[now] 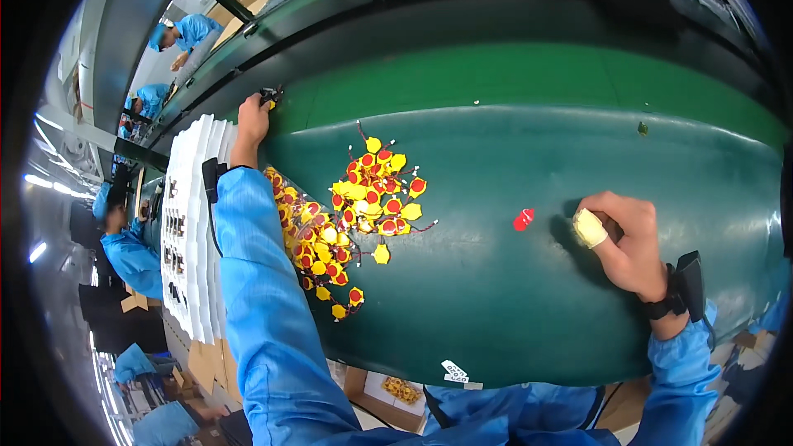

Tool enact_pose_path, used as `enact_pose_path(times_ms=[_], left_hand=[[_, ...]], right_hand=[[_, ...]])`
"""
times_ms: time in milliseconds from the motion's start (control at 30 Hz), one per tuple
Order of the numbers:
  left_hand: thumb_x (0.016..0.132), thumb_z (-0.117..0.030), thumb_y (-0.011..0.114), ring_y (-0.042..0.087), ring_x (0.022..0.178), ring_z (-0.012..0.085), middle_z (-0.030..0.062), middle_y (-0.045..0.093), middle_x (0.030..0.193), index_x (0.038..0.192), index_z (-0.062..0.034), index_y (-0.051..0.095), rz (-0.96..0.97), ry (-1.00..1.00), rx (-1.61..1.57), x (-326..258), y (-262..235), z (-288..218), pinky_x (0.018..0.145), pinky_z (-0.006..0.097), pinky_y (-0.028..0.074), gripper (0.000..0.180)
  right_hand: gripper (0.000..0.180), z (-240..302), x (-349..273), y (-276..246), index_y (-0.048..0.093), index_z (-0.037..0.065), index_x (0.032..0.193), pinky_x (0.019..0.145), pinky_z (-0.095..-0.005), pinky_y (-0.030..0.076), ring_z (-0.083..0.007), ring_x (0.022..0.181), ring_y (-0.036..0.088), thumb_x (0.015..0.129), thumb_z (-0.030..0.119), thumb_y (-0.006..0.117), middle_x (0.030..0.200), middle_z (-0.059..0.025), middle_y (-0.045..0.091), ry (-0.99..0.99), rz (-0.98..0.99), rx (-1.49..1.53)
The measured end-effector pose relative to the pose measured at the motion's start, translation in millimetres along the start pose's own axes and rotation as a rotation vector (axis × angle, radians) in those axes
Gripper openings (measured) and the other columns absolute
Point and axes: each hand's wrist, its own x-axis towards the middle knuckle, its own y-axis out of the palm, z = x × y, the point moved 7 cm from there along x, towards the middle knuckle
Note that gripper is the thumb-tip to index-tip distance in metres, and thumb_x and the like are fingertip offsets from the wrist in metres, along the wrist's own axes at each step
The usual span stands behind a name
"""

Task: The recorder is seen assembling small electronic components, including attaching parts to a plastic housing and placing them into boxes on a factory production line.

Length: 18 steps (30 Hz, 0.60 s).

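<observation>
My left hand (253, 120) reaches to the far left, its fingers closed on a small black part (271, 97) with a bit of yellow at its lower side; the part's exact kind is unclear. On the right, my right hand (628, 241) hovers over or rests on the green mat, fingers curled together. A pale yellow finger cot (589, 229) covers one of its fingertips; whether anything is pinched there is hidden. Left of that hand lies a small red piece (524, 220). Beside my left forearm, many yellow-and-red coin-shaped parts with short dark wires (384, 190) lie heaped.
More such parts fill a clear plastic bag (301, 227) against my left sleeve. White ridged trays (194, 239) holding small dark parts are stacked at left. A green belt (529, 74) runs beyond the mat. Below the front edge sits a cardboard box (372, 396). Co-workers in blue (194, 29) work farther off.
</observation>
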Motion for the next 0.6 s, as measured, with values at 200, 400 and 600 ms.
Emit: enact_pose_path(times_ms=[200, 400, 600], left_hand=[[0.085, -0.023, 0.070, 0.064, 0.100, 0.0451, 0.0273, 0.068, 0.102, 0.101, 0.0042, 0.064, 0.000, -0.083, -0.026, 2, -6, 2, 0.088, 0.049, 0.050, 0.032], [0.082, -0.020, 0.068, 0.063, 0.101, 0.0483, 0.0310, 0.066, 0.104, 0.104, 0.0048, 0.061, -0.004, -0.205, 0.038, -8, -24, -8, 0.089, 0.051, 0.050, 0.034], [0.079, -0.005, 0.054, 0.062, 0.095, 0.0493, 0.0317, 0.066, 0.094, 0.097, 0.0039, 0.061, -0.127, -0.061, 0.027, -36, -65, -54, 0.084, 0.053, 0.050, 0.021]], right_hand=[[0.009, 2, 0, -1, 0.065, -0.001, 0.090, 0.048, -0.0275, 0.036, -0.0129, 0.052, 0.047, 0.082, 0.003, 0.068, 0.064, -0.0070, 0.054, 0.002, -0.002, 0.017], [0.008, 4, -1, 0, 0.064, -0.001, 0.088, 0.048, -0.0296, 0.033, -0.0133, 0.050, 0.042, 0.083, 0.004, 0.067, 0.061, -0.0060, 0.050, -0.016, -0.002, 0.022], [0.008, 2, -1, 0, 0.063, 0.000, 0.084, 0.047, -0.0318, 0.031, -0.0144, 0.049, 0.041, 0.084, 0.006, 0.067, 0.056, -0.0057, 0.046, -0.040, -0.033, 0.016]])
